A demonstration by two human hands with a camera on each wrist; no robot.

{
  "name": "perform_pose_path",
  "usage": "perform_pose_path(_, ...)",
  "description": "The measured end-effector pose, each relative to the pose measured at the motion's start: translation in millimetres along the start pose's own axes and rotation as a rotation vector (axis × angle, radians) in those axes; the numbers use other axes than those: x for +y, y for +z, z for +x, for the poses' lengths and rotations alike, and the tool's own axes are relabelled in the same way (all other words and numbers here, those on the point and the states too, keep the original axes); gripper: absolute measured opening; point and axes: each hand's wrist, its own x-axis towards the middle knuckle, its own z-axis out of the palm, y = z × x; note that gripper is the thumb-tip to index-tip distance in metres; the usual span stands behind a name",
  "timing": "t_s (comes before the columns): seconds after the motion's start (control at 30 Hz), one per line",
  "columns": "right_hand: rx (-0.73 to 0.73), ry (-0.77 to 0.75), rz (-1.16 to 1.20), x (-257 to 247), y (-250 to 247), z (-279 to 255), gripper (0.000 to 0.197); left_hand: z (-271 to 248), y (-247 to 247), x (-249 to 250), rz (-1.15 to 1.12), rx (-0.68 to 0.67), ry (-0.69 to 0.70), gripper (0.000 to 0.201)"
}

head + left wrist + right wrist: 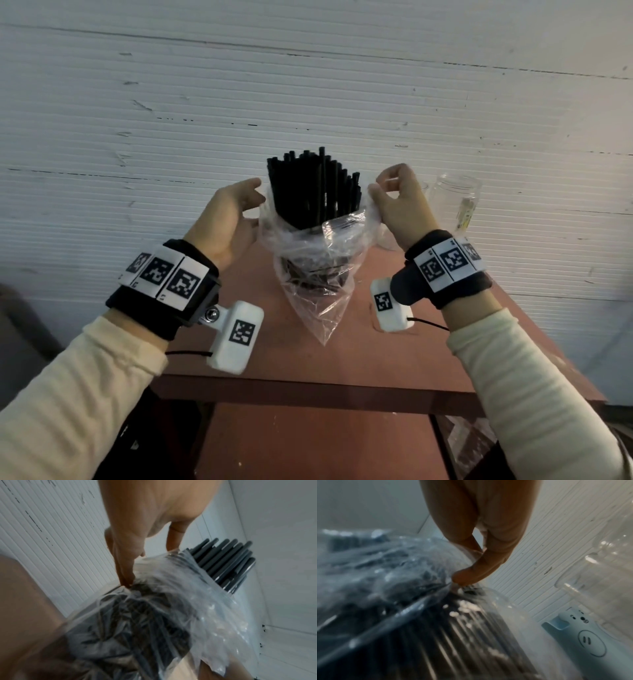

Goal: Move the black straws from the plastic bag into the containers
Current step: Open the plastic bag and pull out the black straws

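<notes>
Both hands [236, 219] pinching crinkled clear bag [315, 274], black straws [313, 188]

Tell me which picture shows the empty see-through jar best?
The head view. The clear jar stands whole and upright on the table's far right, beyond the right hand. The right wrist view catches only blurred parts of clear jars at its edge. The left wrist view does not show it.
</notes>
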Motion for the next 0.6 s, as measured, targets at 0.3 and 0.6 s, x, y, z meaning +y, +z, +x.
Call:
perform_pose_path(0.3, -0.289, 0.130, 0.223, 16, -9, -22, 0.064, -9, 5, -19, 0.369, -0.239, 0.036, 0.100)
perform_pose_path(0.6, -0.539, 0.097, -0.371, 28, -20, -32, 0.100, -7, 22, -30, 0.624, -0.080, 0.091, 0.096)
